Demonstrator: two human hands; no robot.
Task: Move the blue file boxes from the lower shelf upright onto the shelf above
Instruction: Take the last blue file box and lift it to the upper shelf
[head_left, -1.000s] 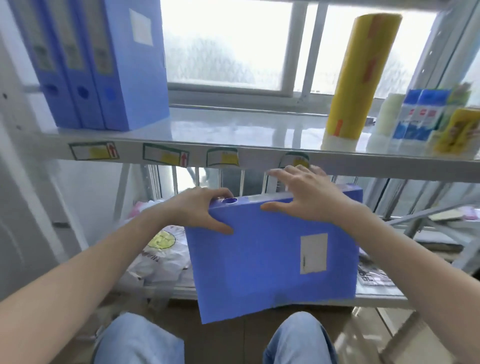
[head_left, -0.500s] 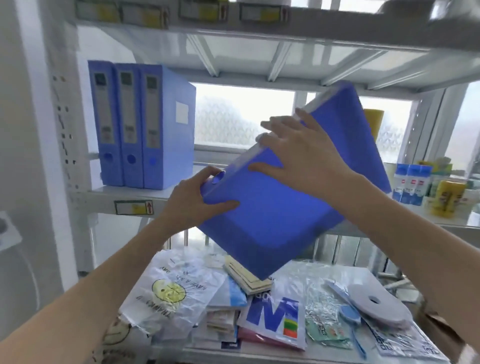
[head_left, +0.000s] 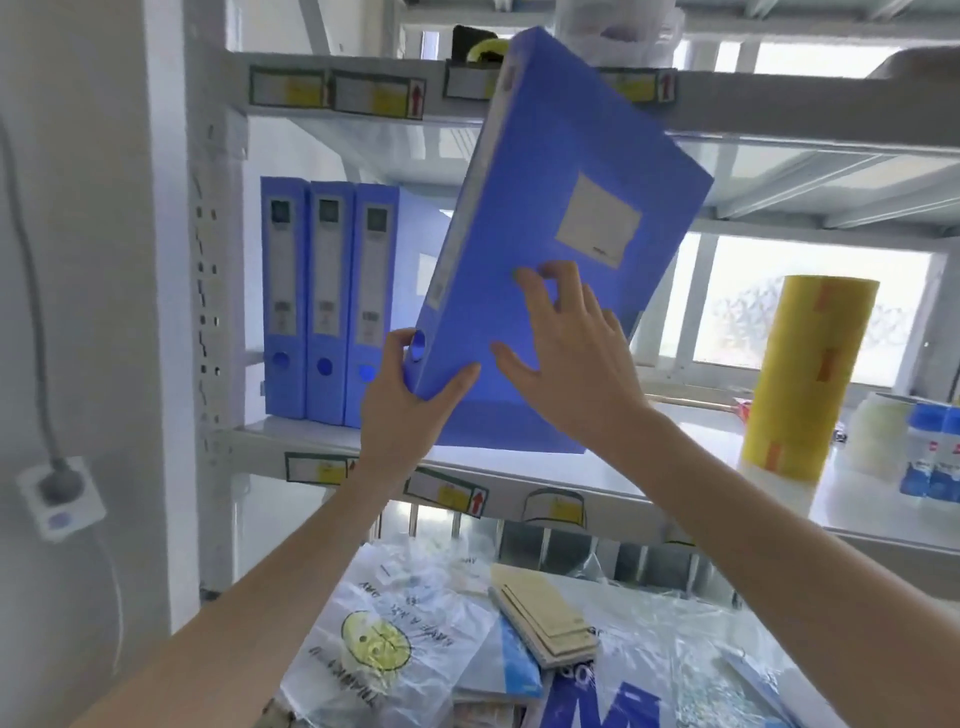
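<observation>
I hold a blue file box (head_left: 550, 218) tilted nearly upright in front of the middle shelf (head_left: 649, 499), its top leaning right past the upper shelf's edge. My left hand (head_left: 410, 410) grips its lower spine corner from below. My right hand (head_left: 566, 353) presses flat against its broad side, below a white label. Three blue file boxes (head_left: 324, 301) stand upright at the left end of the middle shelf, just left of the held one.
A yellow roll (head_left: 800, 374) and small blue-and-white bottles (head_left: 935, 457) stand at the right of the middle shelf. The lower shelf holds plastic bags (head_left: 395, 639), notebooks (head_left: 545, 613) and papers. A white upright post (head_left: 208, 260) bounds the left. A wall socket (head_left: 57, 499) is further left.
The file box has risen and swung from a steep diagonal to almost upright, closer to the three standing boxes. My view has tilted up to the shelf above.
</observation>
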